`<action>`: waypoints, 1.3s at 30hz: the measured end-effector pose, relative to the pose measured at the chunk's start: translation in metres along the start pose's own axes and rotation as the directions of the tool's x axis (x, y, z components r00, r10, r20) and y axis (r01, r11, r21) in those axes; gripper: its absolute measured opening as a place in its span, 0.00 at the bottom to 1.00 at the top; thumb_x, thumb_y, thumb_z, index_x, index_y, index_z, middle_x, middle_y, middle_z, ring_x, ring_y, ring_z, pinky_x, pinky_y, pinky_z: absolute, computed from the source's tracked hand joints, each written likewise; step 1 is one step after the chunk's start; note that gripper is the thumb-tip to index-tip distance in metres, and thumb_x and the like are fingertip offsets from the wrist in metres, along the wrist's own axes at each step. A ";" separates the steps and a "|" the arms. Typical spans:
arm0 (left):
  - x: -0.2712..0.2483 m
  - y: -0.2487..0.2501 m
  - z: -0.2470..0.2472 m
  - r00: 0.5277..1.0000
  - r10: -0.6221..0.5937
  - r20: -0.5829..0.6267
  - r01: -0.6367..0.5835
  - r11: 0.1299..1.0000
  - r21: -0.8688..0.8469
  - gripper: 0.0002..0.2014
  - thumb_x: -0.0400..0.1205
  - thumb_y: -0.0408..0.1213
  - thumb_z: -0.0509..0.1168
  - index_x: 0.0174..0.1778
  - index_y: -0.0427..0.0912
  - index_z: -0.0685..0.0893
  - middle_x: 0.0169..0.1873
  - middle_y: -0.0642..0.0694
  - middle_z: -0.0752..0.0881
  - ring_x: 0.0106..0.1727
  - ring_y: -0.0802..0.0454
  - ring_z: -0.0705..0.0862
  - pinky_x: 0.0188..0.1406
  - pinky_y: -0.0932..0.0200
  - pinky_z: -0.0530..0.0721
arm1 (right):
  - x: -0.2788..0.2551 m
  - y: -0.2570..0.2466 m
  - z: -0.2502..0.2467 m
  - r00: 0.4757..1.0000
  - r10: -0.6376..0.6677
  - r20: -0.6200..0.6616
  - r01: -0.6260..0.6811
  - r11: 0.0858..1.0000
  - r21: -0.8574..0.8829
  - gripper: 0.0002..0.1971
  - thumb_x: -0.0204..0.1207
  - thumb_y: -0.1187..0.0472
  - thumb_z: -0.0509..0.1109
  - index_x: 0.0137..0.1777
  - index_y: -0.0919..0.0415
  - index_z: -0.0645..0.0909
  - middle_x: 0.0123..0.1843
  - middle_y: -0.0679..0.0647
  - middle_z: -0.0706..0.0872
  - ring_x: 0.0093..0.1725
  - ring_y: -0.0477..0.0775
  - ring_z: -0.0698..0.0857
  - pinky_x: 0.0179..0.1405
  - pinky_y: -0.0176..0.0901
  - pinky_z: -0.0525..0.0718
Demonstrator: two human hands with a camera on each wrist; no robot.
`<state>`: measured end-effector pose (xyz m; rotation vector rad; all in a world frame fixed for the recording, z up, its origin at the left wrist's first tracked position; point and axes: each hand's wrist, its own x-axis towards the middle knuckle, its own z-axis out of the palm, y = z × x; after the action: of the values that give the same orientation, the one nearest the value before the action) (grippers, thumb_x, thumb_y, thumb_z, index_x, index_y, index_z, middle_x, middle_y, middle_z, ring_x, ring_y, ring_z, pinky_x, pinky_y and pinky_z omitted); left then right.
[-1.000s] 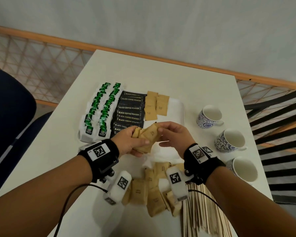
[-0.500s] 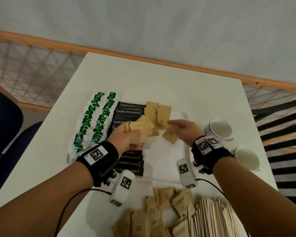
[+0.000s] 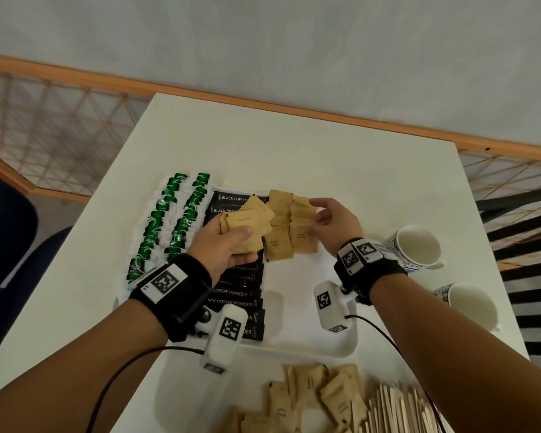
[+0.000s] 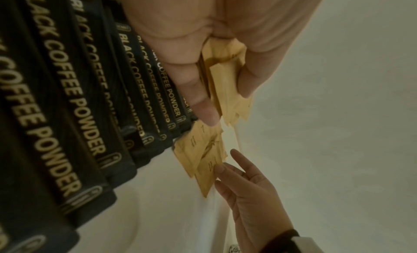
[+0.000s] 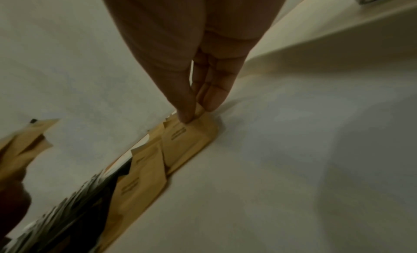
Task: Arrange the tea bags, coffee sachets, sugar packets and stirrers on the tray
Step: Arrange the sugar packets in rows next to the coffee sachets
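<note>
Gripping sugar packets [image 3: 242,232], left hand [image 3: 222,248]; right hand [image 3: 333,226] pinches one (on tray [image 3: 310,345]).

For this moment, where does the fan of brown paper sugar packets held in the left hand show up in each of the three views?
Head: fan of brown paper sugar packets centre-left, gripped by the left hand above the tray.
Left wrist: upper centre, between thumb and fingers.
Right wrist: left edge, blurred.
Shared landmark: the row of black coffee powder sachets, a dark blur at lower left in the right wrist view.
</note>
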<state>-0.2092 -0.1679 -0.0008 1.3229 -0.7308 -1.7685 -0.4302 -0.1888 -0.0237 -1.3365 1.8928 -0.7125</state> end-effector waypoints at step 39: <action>-0.004 0.001 -0.004 1.000 0.008 -0.017 -0.008 1.000 -0.018 0.09 0.82 0.29 0.65 0.56 0.43 0.80 0.53 0.40 0.85 0.47 0.45 0.86 0.35 0.56 0.90 | -0.017 -0.017 0.001 0.906 -0.203 0.370 0.366 0.814 -0.451 0.27 0.71 0.56 0.72 0.70 0.41 0.73 0.58 0.46 0.73 0.59 0.47 0.76 0.57 0.41 0.78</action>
<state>-0.2045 -0.1648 0.0008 1.3198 -0.7082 -1.7511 -0.4162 -0.1781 -0.0070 -1.9764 1.6959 -0.1049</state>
